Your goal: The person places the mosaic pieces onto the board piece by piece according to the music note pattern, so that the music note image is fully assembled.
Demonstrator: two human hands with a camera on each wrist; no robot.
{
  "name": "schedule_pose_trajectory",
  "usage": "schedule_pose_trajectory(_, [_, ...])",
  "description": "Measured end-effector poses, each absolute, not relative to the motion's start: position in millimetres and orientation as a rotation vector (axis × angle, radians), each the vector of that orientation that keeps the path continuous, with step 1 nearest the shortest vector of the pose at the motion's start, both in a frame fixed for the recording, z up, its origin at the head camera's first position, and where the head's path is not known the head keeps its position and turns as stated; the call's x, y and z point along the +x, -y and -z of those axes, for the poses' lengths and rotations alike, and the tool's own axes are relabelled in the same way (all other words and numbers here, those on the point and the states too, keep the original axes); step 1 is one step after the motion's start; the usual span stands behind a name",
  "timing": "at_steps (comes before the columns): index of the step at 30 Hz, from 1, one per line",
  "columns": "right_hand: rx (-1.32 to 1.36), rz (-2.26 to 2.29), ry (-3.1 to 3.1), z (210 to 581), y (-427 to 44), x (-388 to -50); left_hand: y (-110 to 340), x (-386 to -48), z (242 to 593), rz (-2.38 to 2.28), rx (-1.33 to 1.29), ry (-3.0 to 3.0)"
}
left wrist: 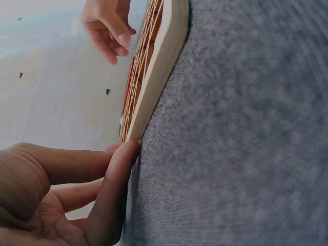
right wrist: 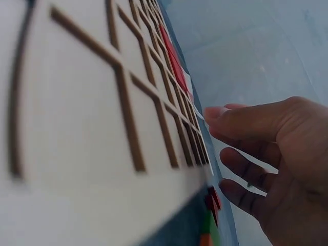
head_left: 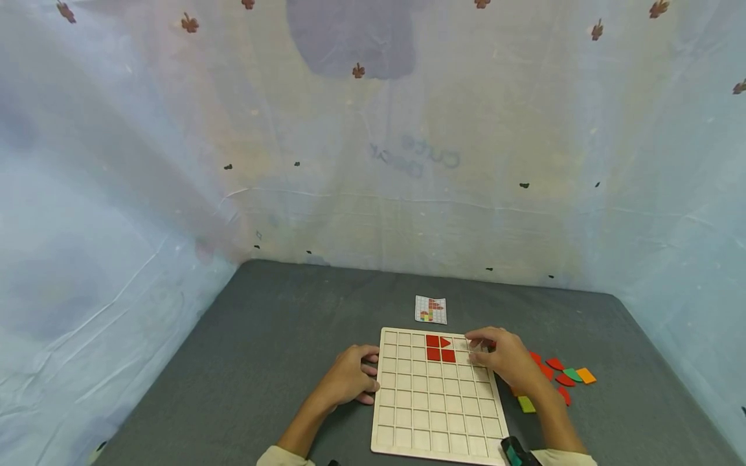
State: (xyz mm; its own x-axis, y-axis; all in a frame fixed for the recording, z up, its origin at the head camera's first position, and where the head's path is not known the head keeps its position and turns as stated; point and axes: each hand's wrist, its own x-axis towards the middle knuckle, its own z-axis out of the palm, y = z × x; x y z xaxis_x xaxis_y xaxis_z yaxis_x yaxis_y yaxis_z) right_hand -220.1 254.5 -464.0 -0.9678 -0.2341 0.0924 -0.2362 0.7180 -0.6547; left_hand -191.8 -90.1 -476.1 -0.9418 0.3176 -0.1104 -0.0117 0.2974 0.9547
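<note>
A pale wooden grid board (head_left: 437,404) lies on the grey table. Near its top sit red squares (head_left: 433,354) and a red triangle (head_left: 445,343) in the cells. My left hand (head_left: 350,375) is at the board's left side, where thumb and fingertips touch the edge; in the left wrist view the thumb (left wrist: 115,177) presses on the rim. My right hand (head_left: 504,356) hovers above the board's upper right corner with fingers loosely bent. In the right wrist view the right hand (right wrist: 277,154) shows no piece at its fingertips.
Beyond the board lies a small printed pattern card (head_left: 430,310). Loose pieces lie right of the board: several red ones (head_left: 565,380), a green one (head_left: 572,375), an orange square (head_left: 586,375) and a yellow-green one (head_left: 526,404). A pale curtain (head_left: 379,213) stands behind the table.
</note>
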Motion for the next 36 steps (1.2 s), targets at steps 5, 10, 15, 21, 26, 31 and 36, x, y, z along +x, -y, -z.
schedule_pose_trajectory(5, [0.322, -1.112, 2.905, 462, -267, -218, 90, -192, 476, -1.686, 0.277, -2.294])
schedule_pose_trajectory(10, [0.261, -1.135, 2.896, 461, -279, -217, 90, -192, 476, -1.682, 0.287, -2.303])
schedule_pose_trajectory(15, [0.25, -1.106, 2.886, 464, -292, -217, 91, -191, 476, -1.685, 0.293, -2.301])
schedule_pose_trajectory(21, [0.235, -1.106, 2.885, 465, -305, -216, 91, -191, 477, -1.683, 0.296, -2.3])
schedule_pose_trajectory(26, [0.185, -1.125, 2.933, 463, -311, -216, 92, -192, 478, -1.683, 0.296, -2.299])
schedule_pose_trajectory(31, [0.131, -1.163, 2.982, 461, -313, -217, 92, -192, 478, -1.681, 0.294, -2.298])
schedule_pose_trajectory(36, [0.105, -1.218, 3.015, 463, -314, -218, 92, -192, 478, -1.68, 0.292, -2.292])
